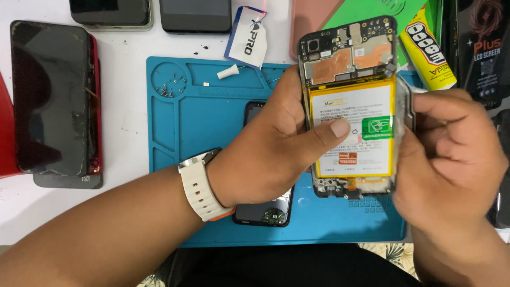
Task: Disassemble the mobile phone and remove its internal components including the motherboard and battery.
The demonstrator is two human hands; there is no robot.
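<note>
My left hand (pixel 281 154) cradles the opened phone (pixel 350 106) from behind, fingers closed on its edge, thumb flat on the battery (pixel 353 133) to steady it. My right hand (pixel 451 159) curls shut around a thin metal pry tool (pixel 406 103) at the phone's right edge. Below my hands, the blue mat (pixel 186 117) leaves room leftward.

The opened phone (pixel 350 106) shows bare copper-coloured metal shields and a glossy yellow-edged battery (pixel 353 130) with a paper-like label. The blue mat (pixel 207 122) looks matt and rubbery. The watch strap (pixel 199 188) is smooth white rubber. The glue tube (pixel 427 48) is shiny yellow plastic.
</note>
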